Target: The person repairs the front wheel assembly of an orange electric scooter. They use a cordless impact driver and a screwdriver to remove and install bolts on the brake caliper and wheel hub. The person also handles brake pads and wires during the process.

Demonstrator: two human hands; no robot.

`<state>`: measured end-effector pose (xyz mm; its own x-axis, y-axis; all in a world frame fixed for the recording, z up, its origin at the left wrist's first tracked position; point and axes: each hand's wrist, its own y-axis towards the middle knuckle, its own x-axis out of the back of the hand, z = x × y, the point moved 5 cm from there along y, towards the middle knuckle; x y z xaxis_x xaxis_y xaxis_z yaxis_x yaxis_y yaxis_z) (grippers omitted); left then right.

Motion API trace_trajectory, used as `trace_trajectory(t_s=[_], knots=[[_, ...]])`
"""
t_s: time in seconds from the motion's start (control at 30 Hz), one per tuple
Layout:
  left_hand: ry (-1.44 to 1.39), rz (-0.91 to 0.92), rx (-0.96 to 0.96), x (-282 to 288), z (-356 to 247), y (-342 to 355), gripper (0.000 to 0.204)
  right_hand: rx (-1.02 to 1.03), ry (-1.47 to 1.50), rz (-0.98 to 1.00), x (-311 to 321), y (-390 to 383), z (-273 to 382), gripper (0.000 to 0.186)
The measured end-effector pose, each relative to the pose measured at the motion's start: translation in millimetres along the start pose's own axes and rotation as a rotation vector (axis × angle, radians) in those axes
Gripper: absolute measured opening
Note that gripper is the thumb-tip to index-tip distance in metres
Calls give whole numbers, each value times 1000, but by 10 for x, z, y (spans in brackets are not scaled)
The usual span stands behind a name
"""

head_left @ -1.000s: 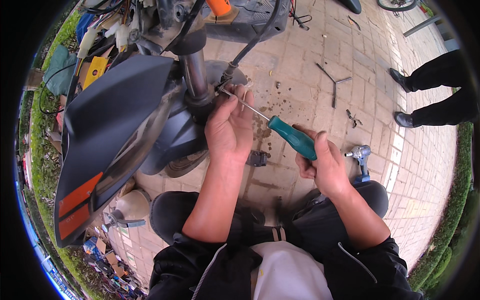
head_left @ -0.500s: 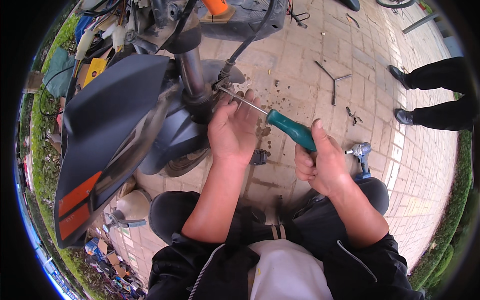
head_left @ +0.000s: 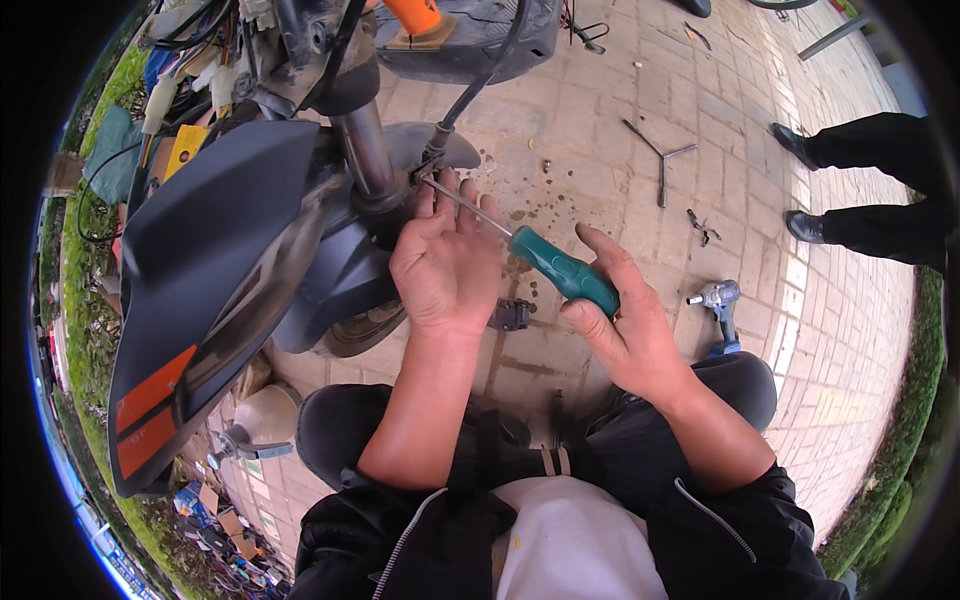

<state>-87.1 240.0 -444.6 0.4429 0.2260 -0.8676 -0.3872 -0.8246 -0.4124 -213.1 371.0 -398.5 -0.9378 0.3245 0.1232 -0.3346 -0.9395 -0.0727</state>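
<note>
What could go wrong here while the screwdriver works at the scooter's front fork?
The screwdriver tip sits by the fork with the left hand open along its shaft; a slip could jab the palm. The right hand grips only the handle's rear, so control may be weak. The cable by the tip could get nicked.

Place: an outdoor spot where scooters get fixed, like a street repair shop.
Ground: paved bricks (head_left: 800, 330) with dark oil spots, and grass (head_left: 80, 330) along the edge.
Big thing: a scooter (head_left: 230, 260) with its front cover off, so wires (head_left: 190, 40) hang out at the top.
Tools on the ground: a Y-shaped wrench (head_left: 660, 160), a power drill (head_left: 718, 300), and small bits.
More signs: a green screwdriver (head_left: 560, 270) is in use, and an orange cone (head_left: 412, 14) stands nearby.
People: someone in black shoes (head_left: 805, 228) stands close by.
</note>
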Motion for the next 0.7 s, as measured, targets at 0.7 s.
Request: trace_trajectory(t_s=[0.7], knots=[[24,68,-38,47,-17,112,48,170,-301,-97,-50,-54,173,51]])
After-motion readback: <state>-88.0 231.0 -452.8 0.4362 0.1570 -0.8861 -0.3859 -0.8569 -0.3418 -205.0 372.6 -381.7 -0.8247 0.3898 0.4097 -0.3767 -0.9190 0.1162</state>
